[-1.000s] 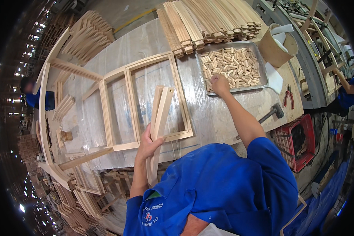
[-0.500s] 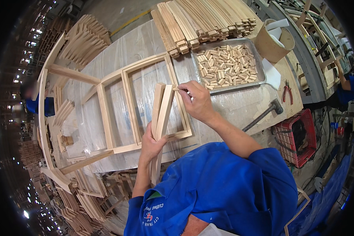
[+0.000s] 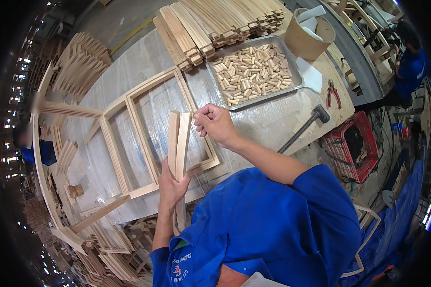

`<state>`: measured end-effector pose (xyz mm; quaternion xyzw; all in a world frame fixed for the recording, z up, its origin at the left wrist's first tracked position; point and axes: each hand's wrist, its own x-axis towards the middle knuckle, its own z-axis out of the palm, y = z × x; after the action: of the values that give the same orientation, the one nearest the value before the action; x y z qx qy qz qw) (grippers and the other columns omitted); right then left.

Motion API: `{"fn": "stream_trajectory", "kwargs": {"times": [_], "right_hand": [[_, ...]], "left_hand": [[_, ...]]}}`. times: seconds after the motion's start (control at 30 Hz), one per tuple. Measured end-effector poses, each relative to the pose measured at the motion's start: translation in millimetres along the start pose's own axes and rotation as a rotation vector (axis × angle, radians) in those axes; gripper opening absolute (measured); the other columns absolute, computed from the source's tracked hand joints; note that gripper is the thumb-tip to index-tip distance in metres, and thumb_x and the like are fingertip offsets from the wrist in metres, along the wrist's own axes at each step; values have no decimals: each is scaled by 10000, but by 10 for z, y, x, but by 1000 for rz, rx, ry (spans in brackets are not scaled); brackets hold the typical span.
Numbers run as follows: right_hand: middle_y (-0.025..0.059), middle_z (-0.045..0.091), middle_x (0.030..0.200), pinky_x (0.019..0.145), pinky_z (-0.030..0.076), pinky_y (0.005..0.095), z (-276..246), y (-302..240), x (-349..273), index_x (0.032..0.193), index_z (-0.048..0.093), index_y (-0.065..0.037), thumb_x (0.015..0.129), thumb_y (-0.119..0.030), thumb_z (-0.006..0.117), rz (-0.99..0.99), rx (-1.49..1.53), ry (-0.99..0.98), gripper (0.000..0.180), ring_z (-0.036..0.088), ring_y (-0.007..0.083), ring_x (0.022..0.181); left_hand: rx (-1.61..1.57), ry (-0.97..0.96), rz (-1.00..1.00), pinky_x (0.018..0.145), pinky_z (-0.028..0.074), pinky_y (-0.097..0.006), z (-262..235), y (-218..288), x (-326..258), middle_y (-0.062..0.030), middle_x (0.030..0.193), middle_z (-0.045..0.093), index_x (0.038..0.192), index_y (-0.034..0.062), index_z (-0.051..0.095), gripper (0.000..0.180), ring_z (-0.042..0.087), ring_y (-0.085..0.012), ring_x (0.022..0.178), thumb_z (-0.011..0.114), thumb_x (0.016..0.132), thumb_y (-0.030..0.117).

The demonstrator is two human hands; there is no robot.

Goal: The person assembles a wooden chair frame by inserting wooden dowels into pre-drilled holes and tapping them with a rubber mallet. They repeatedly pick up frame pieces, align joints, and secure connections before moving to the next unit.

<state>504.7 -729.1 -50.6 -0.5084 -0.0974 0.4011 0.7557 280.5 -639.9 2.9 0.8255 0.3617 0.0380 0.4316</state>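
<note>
My left hand [image 3: 171, 186] grips two curved wooden slats [image 3: 178, 143] held upright side by side over the table. My right hand [image 3: 214, 123] is at the top end of the right slat, fingers pinched there; whatever small piece it holds is hidden by the fingers. Under the slats lies a wooden frame [image 3: 129, 134] with two openings on the plastic-covered table [image 3: 268, 124]. A metal tray [image 3: 292, 62] full of short wooden dowels stands at the far right of the table.
A stack of wooden slats [image 3: 210, 24] lies behind the tray, next to a cardboard tub [image 3: 304, 43]. A hammer [image 3: 304, 126] and red pliers [image 3: 334, 93] lie at the right edge, above a red crate [image 3: 352, 143]. Curved wooden parts [image 3: 81, 62] pile up left. Another person [image 3: 412, 67] works far right.
My right hand left the dowel tray and came back to the top of the slats. My left hand kept hold of the two slats.
</note>
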Motion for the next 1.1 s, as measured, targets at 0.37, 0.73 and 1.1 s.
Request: {"fn": "stream_trajectory", "kwargs": {"times": [0.37,0.73,1.1], "right_hand": [[10,652,702,476,437,278,-249,145,17,953,704,-56,1041,-290,608,79,-308,25,268,558,122,548],[146,654,814,785,571,493,-1471,-59,931,1100,735,-118,995,-237,615,-143,-1205,362,199,707,371,843],[214,623,1110,779,569,500,-1755,-144,1343,1009,719,-65,906,-133,661,-345,-1563,191,136,686,379,992]], "left_hand": [[147,-81,70,887,572,-432,7,55,72,-268,1095,710,1465,13,449,743,730,-408,1014,719,779,101],[-157,-171,-110,910,529,-333,-81,-419,326,-179,1107,698,1440,-15,483,703,692,-237,1019,756,803,98],[-1360,-563,-190,572,498,-289,-306,-800,246,-39,847,524,1477,-25,428,719,595,-147,694,671,947,395]]}}
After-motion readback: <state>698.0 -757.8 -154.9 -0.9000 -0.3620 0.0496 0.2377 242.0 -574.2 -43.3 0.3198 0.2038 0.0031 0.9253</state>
